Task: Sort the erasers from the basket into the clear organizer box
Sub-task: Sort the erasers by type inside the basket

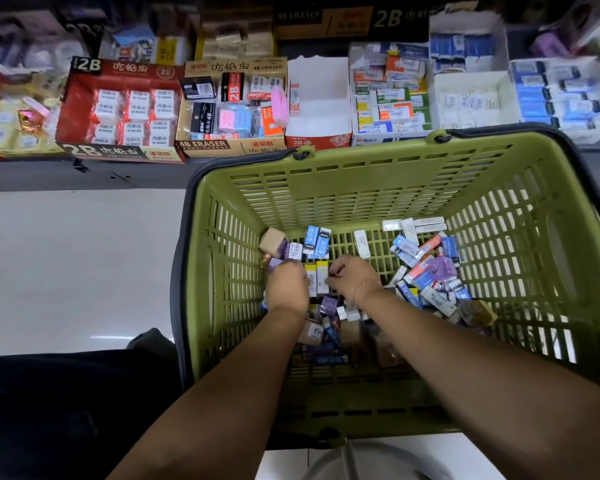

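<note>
Basket [361, 188], green and slatted, is recorded near centre, with many erasers [426, 271] heaped across its floor; most of the sorting is judged outstanding. Cardboard display boxes [232, 109] are noted on the far shelf, but no clear organizer box can be made out. Both hands are lowered into the basket. Fingers [335, 270] of the right hand [352, 277] are curled, apparently pinching a white eraser [323, 284]. Fingers of the left hand [286, 289] are hidden; their grip cannot be told.
</note>
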Demonstrator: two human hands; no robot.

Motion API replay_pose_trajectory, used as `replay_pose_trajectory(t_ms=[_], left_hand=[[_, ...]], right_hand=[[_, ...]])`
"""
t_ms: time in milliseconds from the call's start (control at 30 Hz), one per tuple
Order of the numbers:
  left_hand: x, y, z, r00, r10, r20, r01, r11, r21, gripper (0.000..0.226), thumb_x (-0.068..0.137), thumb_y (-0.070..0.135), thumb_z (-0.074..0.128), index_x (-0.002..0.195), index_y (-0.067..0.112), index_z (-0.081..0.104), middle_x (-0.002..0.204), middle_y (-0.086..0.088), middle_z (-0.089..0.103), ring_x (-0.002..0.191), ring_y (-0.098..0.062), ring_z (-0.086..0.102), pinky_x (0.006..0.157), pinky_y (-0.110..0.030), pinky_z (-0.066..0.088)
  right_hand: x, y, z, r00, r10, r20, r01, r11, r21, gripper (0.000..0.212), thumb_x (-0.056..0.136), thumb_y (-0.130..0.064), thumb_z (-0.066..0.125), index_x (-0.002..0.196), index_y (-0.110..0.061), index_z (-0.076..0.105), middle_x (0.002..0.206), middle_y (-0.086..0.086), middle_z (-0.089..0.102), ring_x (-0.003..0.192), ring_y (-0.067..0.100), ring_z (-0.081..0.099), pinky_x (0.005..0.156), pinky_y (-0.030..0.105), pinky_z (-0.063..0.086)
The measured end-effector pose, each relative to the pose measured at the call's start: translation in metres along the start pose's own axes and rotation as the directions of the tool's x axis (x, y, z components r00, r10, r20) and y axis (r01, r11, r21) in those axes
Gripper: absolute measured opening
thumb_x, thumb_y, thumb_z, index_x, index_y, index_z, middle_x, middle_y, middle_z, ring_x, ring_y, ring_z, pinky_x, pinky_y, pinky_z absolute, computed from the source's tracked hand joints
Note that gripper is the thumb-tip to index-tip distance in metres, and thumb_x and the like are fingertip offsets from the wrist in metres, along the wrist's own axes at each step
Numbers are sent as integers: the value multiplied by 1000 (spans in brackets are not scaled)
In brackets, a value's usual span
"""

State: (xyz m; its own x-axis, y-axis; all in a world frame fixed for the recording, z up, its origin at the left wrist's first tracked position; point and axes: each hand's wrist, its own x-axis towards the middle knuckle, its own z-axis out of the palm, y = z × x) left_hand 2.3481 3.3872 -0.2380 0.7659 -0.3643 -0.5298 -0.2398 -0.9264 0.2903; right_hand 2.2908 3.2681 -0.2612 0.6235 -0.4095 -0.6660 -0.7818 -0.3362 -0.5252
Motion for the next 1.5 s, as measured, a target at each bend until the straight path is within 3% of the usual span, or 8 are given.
replay_pose_trajectory(t_ms=[167, 333, 600, 733, 867, 1100, 1333, 1500], left_hand=[[10, 8, -13, 974, 69, -215, -100, 986, -135, 23, 91, 22, 63, 113, 12, 64, 117, -3, 60, 95, -24, 64, 75, -33, 50], [23, 12, -11, 984, 156, -83, -163, 982, -92, 50, 95, 17, 57, 142, 13, 43, 142, -7, 49, 123, -27, 52, 98, -38, 45], [18, 6, -6, 983, 161, -84, -169, 979, -112, 50, 94, 17, 58, 142, 13, 44, 138, -9, 51, 120, -28, 54, 98, -37, 44], [9, -7, -14, 967, 180, -182, -208, 967, -148, 26, 88, 18, 67, 113, 13, 62, 120, 1, 51, 95, -20, 61, 75, -26, 43], [3, -12, -25, 968, 208, -138, -225, 967, -121, 12, 86, 28, 70, 91, 19, 63, 121, -2, 57, 91, -17, 63, 77, -25, 47], [-15, -5, -9, 962, 270, 23, -270, 963, -8, 21, 95, 28, 56, 106, 19, 70, 112, 1, 67, 97, -22, 63, 81, -33, 51], [-16, -20, -12, 985, 112, -135, -113, 994, -2, 47, 97, 23, 54, 142, 14, 44, 149, 0, 38, 117, -22, 57, 99, -33, 45], [-17, -26, -10, 984, 56, -170, -77, 990, -118, 42, 96, 19, 55, 137, 10, 51, 146, 4, 39, 111, -20, 59, 97, -28, 43]], right_hand=[[16, -10, -9, 985, -27, -172, 46, 993, 108, 28, 80, -26, 73, 102, -12, 60, 85, 1, 58, 81, 17, 57, 72, 26, 46], [26, -18, -15, 981, -148, -122, 159, 984, 84, 53, 83, -21, 70, 132, -16, 53, 102, 6, 58, 89, 16, 54, 75, 21, 38], [29, -22, -18, 987, -158, -35, 159, 987, 2, 62, 84, -15, 69, 140, -19, 43, 96, 8, 65, 91, 24, 65, 80, 29, 49], [18, -12, -22, 992, -117, -56, 122, 989, 85, 43, 82, -18, 72, 119, -13, 52, 83, -1, 57, 83, 18, 56, 74, 24, 42], [0, 12, -47, 963, -106, 247, 135, 985, -106, 19, 81, -17, 74, 97, -10, 65, 103, 7, 65, 93, 18, 59, 85, 24, 46], [-13, 23, -71, 886, -2, 463, 240, 856, -457, 47, 83, -28, 71, 124, -8, 59, 129, 7, 56, 117, 23, 54, 92, 24, 42], [-15, 20, -81, 959, -38, 281, 161, 889, -429, 29, 92, -24, 59, 102, 2, 68, 104, 16, 65, 104, 31, 61, 89, 34, 48], [-11, 0, -77, 988, -116, 99, 120, 992, -44, 19, 85, -11, 69, 98, 3, 67, 97, 17, 67, 90, 31, 65, 92, 45, 50]])
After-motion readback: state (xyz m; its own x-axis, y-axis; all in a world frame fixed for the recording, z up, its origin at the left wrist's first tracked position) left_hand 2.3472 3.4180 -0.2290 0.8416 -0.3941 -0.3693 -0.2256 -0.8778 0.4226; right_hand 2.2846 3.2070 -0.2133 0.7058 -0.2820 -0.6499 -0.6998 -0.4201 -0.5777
